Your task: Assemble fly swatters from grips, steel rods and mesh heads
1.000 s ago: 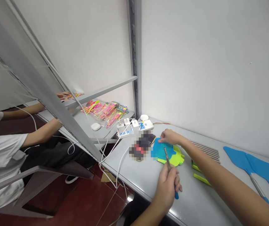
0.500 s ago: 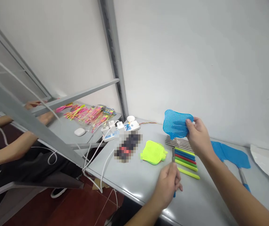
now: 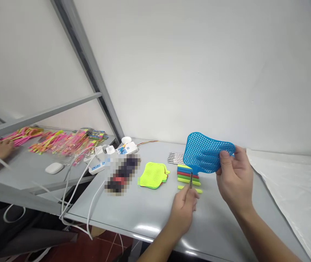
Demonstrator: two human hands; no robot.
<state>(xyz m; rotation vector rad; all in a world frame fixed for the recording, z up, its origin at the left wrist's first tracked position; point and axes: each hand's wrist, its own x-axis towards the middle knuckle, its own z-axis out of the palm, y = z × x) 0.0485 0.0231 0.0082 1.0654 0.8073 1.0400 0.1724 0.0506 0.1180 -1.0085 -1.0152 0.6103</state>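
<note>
My right hand (image 3: pixel 235 178) grips the right edge of a blue perforated fly swatter head (image 3: pixel 199 154), thumb in front. My left hand (image 3: pixel 184 207) is closed around a thin metal rod (image 3: pixel 190 179), whose top end stands upright by the head's neck. I cannot tell whether rod and neck touch. Behind them lie several coloured handles (image 3: pixel 188 180) in a row, blue, red, green and yellow, and several bare metal rods (image 3: pixel 175 158). To the left is a pile of swatter heads (image 3: pixel 152 175), lime on top.
A white plastic bag (image 3: pixel 289 185) covers the table's right side. Power strips (image 3: pixel 97 164) with white cables (image 3: pixel 90 207) lie left, near a blurred-out dark object (image 3: pixel 122 176). Beyond a metal frame (image 3: pixel 87 54), another person's hand (image 3: pixel 1 149) is beside pink and yellow packaged items (image 3: pixel 71 142).
My view has swung to the right. The swatter head's neck and the rod's tip have come closer together. The assembled blue swatter seen earlier at the right no longer shows.
</note>
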